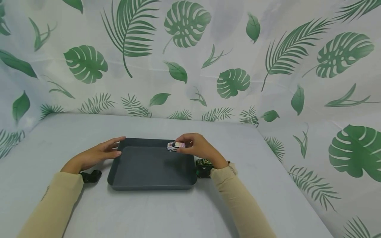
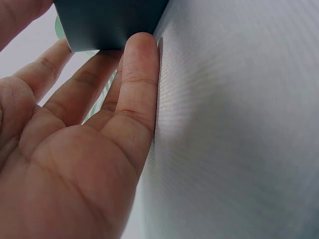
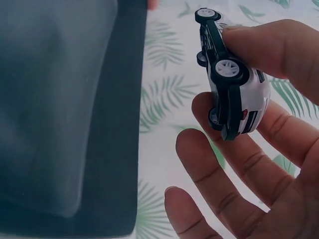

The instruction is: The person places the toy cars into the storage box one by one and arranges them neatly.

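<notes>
A white toy car [image 1: 175, 146] with a patterned side is pinched between the thumb and fingers of my right hand [image 1: 200, 145], above the back right part of a dark grey tray [image 1: 154, 168]. In the right wrist view, the toy car [image 3: 254, 97] shows its dark underside and white wheels, with the thumb on one side and fingers on the other. My left hand [image 1: 93, 156] touches the tray's left side near its back corner, fingers fairly straight. The left wrist view shows that hand [image 2: 79, 149] with fingertips against the tray's outer wall [image 2: 107, 25].
A dark green and black object [image 1: 203, 168], its kind unclear, stands right of the tray, partly behind the right wrist. A black device [image 1: 91, 176] sits by the left wrist. A leaf-patterned cloth [image 1: 202, 66] rises behind the white table [image 1: 143, 215].
</notes>
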Motion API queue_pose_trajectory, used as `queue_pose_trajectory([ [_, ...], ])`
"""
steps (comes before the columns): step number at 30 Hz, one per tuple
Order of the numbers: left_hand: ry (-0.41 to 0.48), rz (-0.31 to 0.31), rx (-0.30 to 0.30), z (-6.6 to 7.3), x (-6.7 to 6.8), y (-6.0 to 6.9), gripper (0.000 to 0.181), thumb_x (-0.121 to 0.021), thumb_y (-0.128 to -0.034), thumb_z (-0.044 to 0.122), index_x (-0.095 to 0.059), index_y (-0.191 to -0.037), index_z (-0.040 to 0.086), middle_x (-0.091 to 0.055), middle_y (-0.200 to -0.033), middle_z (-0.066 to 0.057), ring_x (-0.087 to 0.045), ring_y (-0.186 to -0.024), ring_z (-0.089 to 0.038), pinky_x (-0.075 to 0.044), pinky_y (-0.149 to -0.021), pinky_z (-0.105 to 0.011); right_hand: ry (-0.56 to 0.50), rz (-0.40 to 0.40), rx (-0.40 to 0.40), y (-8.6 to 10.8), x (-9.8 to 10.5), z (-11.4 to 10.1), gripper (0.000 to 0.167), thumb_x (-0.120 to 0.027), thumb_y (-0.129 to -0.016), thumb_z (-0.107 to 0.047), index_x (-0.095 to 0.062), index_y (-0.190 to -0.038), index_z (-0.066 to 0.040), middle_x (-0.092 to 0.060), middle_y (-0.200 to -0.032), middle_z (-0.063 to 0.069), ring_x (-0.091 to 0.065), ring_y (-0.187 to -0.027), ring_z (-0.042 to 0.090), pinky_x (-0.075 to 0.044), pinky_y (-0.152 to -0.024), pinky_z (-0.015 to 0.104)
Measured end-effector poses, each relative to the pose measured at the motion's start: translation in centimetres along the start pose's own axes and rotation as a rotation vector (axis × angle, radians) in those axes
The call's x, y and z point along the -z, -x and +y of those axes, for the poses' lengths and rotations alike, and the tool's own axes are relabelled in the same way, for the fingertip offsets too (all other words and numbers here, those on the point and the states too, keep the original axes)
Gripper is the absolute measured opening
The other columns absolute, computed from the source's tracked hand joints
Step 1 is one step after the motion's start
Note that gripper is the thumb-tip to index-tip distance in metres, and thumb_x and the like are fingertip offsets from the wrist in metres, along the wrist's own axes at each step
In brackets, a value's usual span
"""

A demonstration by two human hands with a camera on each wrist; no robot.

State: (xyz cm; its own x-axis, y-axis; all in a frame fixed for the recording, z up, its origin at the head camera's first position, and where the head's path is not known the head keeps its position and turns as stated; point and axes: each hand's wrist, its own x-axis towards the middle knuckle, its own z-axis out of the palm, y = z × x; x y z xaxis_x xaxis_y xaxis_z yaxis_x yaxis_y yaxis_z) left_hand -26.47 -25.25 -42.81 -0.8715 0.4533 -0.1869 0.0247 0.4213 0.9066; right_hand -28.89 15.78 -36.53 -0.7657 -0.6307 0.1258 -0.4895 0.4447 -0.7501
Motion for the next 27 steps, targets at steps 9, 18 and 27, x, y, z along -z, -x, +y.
queue_pose_trajectory([
  [9,0.002,0.002,-0.005,-0.1,0.1,0.0,0.086,-0.065,-0.1103,0.027,-0.011,-0.174,0.007,-0.006,-0.174,-0.039,-0.016,-0.157,-0.062,-0.022,-0.122,-0.079,-0.015,-0.025,-0.016,-1.5,-1.0,0.0,0.033,-0.081,-0.096,-0.003,-0.075,-0.126,0.005,-0.076,-0.114,0.016,-0.072,-0.093,0.027,-0.058,-0.082,0.028],
  [18,0.001,0.003,-0.003,0.0,-0.1,0.1,0.085,-0.064,-0.111,0.027,-0.011,-0.174,0.007,-0.008,-0.174,-0.039,-0.019,-0.157,-0.061,-0.023,-0.122,-0.077,-0.02,-0.025,-0.07,-2.7,-2.3,0.2,0.032,-0.083,-0.095,-0.007,-0.077,-0.125,0.003,-0.077,-0.113,0.012,-0.071,-0.093,0.017,-0.058,-0.083,0.027],
  [27,-0.006,0.015,0.021,0.2,-0.1,0.1,0.087,-0.066,-0.1101,0.03,-0.011,-0.174,0.008,-0.008,-0.173,-0.039,-0.018,-0.157,-0.062,-0.022,-0.122,-0.078,-0.022,-0.048,-0.07,-3.8,-3.4,-0.3,0.032,-0.083,-0.096,-0.008,-0.077,-0.125,0.001,-0.077,-0.115,0.012,-0.072,-0.095,0.015,-0.059,-0.085,0.027],
])
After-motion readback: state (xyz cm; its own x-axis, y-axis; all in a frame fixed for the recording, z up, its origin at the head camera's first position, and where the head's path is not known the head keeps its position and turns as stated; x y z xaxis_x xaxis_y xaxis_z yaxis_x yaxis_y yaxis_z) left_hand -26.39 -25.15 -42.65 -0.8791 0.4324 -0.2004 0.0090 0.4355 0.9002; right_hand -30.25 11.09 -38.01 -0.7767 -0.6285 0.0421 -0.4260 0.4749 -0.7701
